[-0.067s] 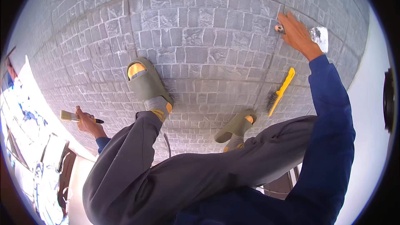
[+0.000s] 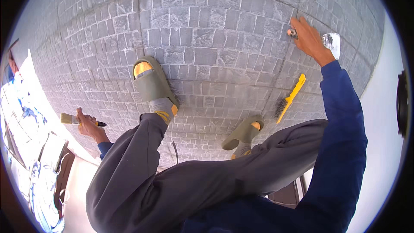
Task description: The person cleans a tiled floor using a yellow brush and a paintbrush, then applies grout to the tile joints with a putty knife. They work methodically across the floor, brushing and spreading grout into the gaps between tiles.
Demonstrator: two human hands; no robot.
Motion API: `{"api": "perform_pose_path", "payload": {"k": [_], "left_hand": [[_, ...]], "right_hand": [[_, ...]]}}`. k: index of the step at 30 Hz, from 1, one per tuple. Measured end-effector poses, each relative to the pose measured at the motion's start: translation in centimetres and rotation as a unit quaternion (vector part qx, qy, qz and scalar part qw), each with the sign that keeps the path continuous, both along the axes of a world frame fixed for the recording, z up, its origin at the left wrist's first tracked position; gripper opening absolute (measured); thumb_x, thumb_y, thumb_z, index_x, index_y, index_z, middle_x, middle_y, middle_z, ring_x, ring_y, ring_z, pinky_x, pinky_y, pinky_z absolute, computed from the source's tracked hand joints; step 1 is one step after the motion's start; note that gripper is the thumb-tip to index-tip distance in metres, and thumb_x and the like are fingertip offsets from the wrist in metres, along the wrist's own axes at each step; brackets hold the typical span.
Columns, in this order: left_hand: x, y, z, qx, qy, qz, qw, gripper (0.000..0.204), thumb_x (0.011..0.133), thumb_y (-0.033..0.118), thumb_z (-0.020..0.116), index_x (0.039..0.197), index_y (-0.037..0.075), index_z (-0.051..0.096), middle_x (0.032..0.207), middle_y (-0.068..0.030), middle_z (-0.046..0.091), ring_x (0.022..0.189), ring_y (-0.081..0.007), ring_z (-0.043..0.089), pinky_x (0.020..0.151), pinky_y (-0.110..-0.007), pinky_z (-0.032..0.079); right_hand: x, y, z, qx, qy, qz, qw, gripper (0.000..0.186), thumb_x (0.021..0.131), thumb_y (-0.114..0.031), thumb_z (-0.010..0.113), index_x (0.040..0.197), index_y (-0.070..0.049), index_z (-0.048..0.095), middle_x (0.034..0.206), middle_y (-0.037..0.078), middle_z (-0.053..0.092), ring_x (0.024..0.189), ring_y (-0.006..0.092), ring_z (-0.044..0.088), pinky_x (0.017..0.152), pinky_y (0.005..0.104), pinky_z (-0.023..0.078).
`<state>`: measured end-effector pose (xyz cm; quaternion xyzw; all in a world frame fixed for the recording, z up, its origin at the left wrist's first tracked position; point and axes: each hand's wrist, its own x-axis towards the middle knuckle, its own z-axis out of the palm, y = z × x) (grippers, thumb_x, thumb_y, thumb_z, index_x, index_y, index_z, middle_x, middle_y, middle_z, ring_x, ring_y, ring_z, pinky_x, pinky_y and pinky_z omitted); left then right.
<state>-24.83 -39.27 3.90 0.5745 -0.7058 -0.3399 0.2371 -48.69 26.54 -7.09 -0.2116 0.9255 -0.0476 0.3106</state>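
At the far left, my left hand (image 2: 89, 128) is closed round a paintbrush (image 2: 70, 119) with pale bristles and a dark handle. The brush points left, held near the edge of the tiled floor. My right hand (image 2: 307, 36) reaches out to the upper right, its fingers wrapped over the handle of a scraper. The scraper's wide metal blade (image 2: 331, 45), smeared with white and dark patches, shows beside my wrist. Much of its handle is hidden under my hand. Below that hand lies a yellow-handled wire brush (image 2: 291, 98), its dark bristles turned left.
Grey stone-patterned floor tiles (image 2: 202, 56) with joint lines spread all round. My feet stand on them in olive slides (image 2: 155, 84). A white wall (image 2: 384, 116) runs along the right side. Bright, cluttered items (image 2: 41, 190) lie at the lower left.
The view has shifted slightly, so the floor and wire brush sit a little lower. Both hands keep their holds, and the right hand has barely moved.
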Motion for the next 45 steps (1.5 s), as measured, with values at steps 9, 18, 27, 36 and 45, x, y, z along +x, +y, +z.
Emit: {"api": "perform_pose_path", "payload": {"k": [9, 18, 27, 36, 45], "left_hand": [[3.7, 12.7, 10.8, 0.071, 0.017, -0.079, 0.994, 0.032, 0.094, 0.032, 0.069, 0.105, 0.003, 0.065, 0.057, 0.0078, 0.032, 0.048, -0.0007, 0.025, 0.044, -0.020, 0.020], [12.9, 22.6, 16.4, 0.220, -0.169, -0.172, 0.945, 0.026, 0.090, 0.025, 0.073, 0.088, -0.001, 0.068, 0.063, 0.0030, 0.051, 0.057, -0.0047, 0.043, 0.053, -0.025, 0.034], [28.4, 25.1, 12.1, 0.449, -0.267, -0.163, 0.837, 0.022, 0.087, 0.020, 0.076, 0.083, 0.000, 0.067, 0.062, 0.0011, 0.055, 0.059, -0.0081, 0.049, 0.056, -0.029, 0.039], [26.2, 28.0, 2.1, 0.565, -0.119, -0.261, 0.774, 0.021, 0.093, 0.021, 0.070, 0.088, 0.001, 0.066, 0.059, 0.0003, 0.054, 0.051, -0.0070, 0.046, 0.047, -0.026, 0.033], [17.9, 24.3, 5.2, 0.478, -0.078, -0.353, 0.801, 0.039, 0.104, 0.040, 0.047, 0.100, 0.003, 0.060, 0.058, -0.0041, 0.056, 0.044, -0.0092, 0.048, 0.042, -0.023, 0.036]], "right_hand": [[-0.5, 1.7, -1.4, -0.010, 0.023, 0.052, 0.998, 0.038, 0.077, 0.001, 0.065, 0.109, -0.007, 0.046, 0.101, 0.022, 0.054, 0.090, 0.0455, 0.061, 0.070, 0.0537, 0.050], [-1.0, 2.5, -3.1, -0.024, 0.040, 0.063, 0.997, 0.038, 0.077, -0.006, 0.066, 0.109, -0.012, 0.047, 0.103, 0.023, 0.055, 0.091, 0.0491, 0.060, 0.074, 0.0571, 0.048], [-1.5, 2.5, -3.3, 0.013, 0.052, 0.073, 0.996, 0.034, 0.076, -0.007, 0.066, 0.106, -0.011, 0.049, 0.102, 0.022, 0.057, 0.093, 0.0471, 0.060, 0.076, 0.0540, 0.047], [-1.9, 0.1, -1.6, 0.047, 0.040, 0.087, 0.994, 0.018, 0.080, -0.008, 0.059, 0.095, -0.002, 0.053, 0.091, 0.025, 0.063, 0.092, 0.0434, 0.061, 0.076, 0.0527, 0.044], [15.0, -9.7, 13.5, -0.432, -0.011, 0.081, 0.898, 0.015, 0.080, -0.009, 0.069, 0.090, -0.005, 0.059, 0.079, 0.006, 0.061, 0.069, 0.0155, 0.056, 0.064, 0.0287, 0.046]]}}
